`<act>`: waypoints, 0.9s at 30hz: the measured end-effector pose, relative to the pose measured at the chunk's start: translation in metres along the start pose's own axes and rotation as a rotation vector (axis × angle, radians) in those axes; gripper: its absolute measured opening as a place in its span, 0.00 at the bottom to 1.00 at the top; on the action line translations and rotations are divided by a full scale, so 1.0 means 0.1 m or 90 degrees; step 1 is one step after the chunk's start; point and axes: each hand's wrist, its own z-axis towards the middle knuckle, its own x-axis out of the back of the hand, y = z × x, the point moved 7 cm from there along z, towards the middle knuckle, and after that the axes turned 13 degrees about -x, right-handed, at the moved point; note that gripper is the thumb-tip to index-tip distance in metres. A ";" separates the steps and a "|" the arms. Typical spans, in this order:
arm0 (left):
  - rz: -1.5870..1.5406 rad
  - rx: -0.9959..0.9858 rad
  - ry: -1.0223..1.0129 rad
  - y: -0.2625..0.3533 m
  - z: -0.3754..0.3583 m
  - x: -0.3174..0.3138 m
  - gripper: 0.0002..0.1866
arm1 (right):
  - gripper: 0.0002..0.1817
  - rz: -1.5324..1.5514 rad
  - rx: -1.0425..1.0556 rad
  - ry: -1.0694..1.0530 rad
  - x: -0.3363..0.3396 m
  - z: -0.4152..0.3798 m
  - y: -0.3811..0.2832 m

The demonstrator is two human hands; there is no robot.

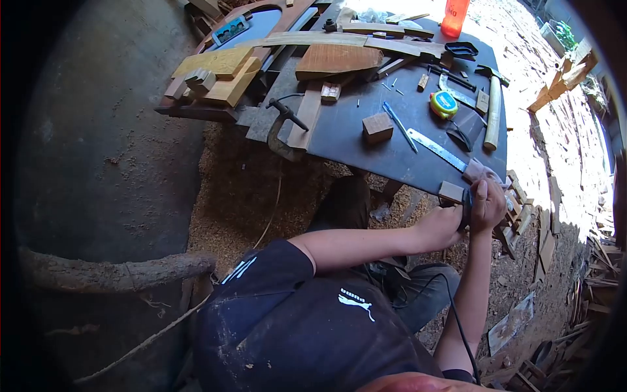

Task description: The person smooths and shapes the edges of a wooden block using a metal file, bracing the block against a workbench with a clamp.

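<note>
My left hand (437, 228) is closed at the table's front edge, against a dark object (466, 208) whose shape I cannot make out. My right hand (490, 206) is closed around the other side of that dark object. Just above my left hand is a small pale wooden block (452, 191). A saw blade (436, 149) lies on the dark tabletop (346, 134), its cloth-wrapped end (482, 171) beside my right fingers. Further left are a blue pen (400, 127) and a brown wooden cube (377, 128).
A tape measure (444, 104), hammer (494, 111) and orange bottle (454, 18) stand or lie towards the right. A C-clamp (282, 134) grips the left edge, near boards (339, 60). Wood scraps (519, 212) lie right of my hands; a black cable (457, 313) crosses my right arm.
</note>
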 end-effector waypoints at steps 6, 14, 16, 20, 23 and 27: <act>-0.013 -0.052 -0.045 -0.13 -0.01 -0.03 0.20 | 0.21 -0.029 -0.034 -0.010 -0.04 0.02 -0.02; 0.045 -0.228 -0.046 -0.30 -0.23 0.00 0.28 | 0.24 -0.022 -0.043 -0.009 -0.03 0.00 -0.03; 0.085 -0.322 -0.038 -0.38 -0.24 -0.01 0.28 | 0.21 -0.012 -0.049 -0.028 -0.02 -0.03 -0.01; 0.006 -0.360 -0.088 -0.61 -0.22 0.03 0.26 | 0.18 0.269 0.085 -0.075 0.11 -0.14 -0.63; 0.045 -0.267 -0.067 -0.78 -0.29 0.09 0.28 | 0.20 0.210 0.101 -0.196 -0.08 -0.31 -0.68; 0.131 -0.261 -0.067 -0.99 -0.22 -0.05 0.30 | 0.21 0.068 0.163 -0.167 -0.25 -0.37 -0.74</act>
